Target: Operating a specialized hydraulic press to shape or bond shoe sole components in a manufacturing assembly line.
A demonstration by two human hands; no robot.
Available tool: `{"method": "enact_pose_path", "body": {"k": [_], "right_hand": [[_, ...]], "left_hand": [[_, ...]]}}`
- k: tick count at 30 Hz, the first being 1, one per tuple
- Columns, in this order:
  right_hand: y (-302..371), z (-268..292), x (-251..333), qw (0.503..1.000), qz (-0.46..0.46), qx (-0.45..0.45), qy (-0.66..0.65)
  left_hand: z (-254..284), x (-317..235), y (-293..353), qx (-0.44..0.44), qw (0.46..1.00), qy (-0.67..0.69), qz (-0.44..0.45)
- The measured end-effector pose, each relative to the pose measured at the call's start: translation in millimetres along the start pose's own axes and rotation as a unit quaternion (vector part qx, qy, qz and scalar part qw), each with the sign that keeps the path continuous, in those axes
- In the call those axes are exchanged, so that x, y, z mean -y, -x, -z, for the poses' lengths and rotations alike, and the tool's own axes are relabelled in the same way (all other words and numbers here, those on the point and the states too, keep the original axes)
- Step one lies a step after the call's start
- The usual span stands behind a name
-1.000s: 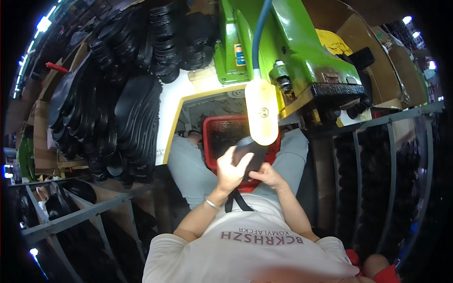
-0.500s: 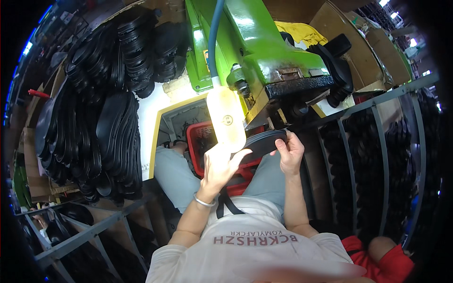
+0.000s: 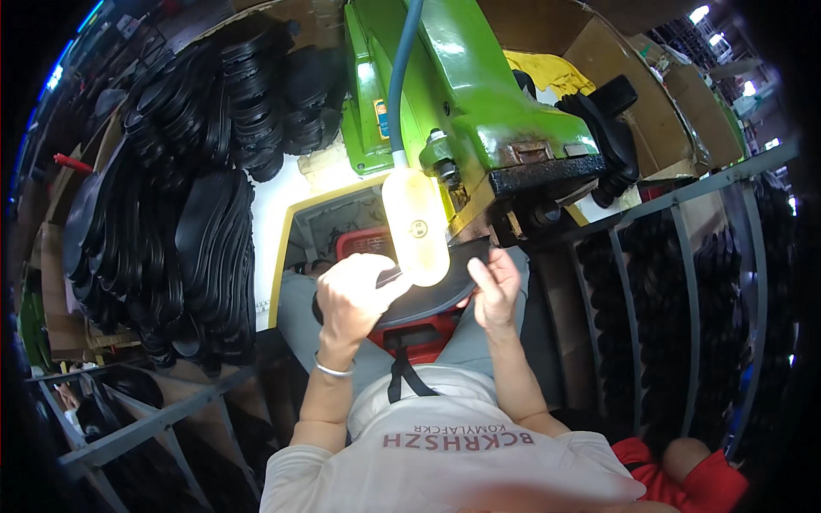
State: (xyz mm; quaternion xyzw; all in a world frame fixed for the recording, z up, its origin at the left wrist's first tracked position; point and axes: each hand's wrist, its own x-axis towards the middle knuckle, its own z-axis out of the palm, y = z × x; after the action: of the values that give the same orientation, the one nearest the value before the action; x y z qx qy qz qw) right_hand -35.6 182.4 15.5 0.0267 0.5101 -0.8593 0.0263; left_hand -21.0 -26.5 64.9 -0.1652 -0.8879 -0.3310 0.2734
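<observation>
A black shoe sole [image 3: 434, 299] is held flat between my two hands, below the green machine's head. My left hand [image 3: 349, 299] grips its left end, thumb laid on top and the fingers curled round. At the other end, my right hand [image 3: 496, 291] pinches the edge between thumb and fingers. A lit lamp [image 3: 416, 227] on a blue-grey hose hangs over the sole and hides part of it. The green machine [image 3: 505, 128] stands just beyond, its dark lower block [image 3: 547, 175] near my right hand.
Stacked black soles [image 3: 214, 256] crowd the white table [image 3: 269, 218] on the left. A red crate [image 3: 363, 242] sits beneath, between my legs. Metal racks [image 3: 693, 299] with more soles stand at right; another rack [image 3: 162, 419] is at lower left. Cardboard boxes [image 3: 590, 51] and yellow cloth [image 3: 552, 73] lie behind the machine.
Both hands have shifted left, the left one further, so they are wider apart. The sole has come left with them and now shows more of its broad face.
</observation>
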Motion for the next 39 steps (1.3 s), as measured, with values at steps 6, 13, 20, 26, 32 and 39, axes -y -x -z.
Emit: {"method": "enact_pose_path", "body": {"k": [6, 13, 20, 26, 32, 39], "right_hand": [[-0.6, -15.6, -18.3, 0.997, 0.003, 0.063, 0.034], [19.1, -1.9, 0.2, 0.977, 0.098, 0.099, 0.163], [29.9, 6.0, 20.8, 0.84, 0.179, 0.14, 0.492], [36.3, 34.1, 20.4, 0.906, 0.114, 0.079, 0.4], [24.5, 55.4, 48.2, 0.908, 0.234, -0.037, 0.346], [19.6, 50.9, 56.7, 0.917, 0.297, 0.004, 0.265]], "left_hand": [[21.7, 0.8, 19.1, -0.076, 0.992, -0.097, -0.015], [-6.6, -25.0, 10.6, 0.006, 0.994, 0.105, 0.022], [-36.2, -11.8, 44.9, -0.275, 0.673, 0.604, 0.326], [-34.0, 3.4, 51.1, -0.22, 0.761, 0.547, 0.271], [-30.4, -0.7, 33.1, 0.002, 0.947, 0.256, 0.196], [-49.8, -7.0, 20.5, 0.027, 0.975, 0.202, 0.088]]}}
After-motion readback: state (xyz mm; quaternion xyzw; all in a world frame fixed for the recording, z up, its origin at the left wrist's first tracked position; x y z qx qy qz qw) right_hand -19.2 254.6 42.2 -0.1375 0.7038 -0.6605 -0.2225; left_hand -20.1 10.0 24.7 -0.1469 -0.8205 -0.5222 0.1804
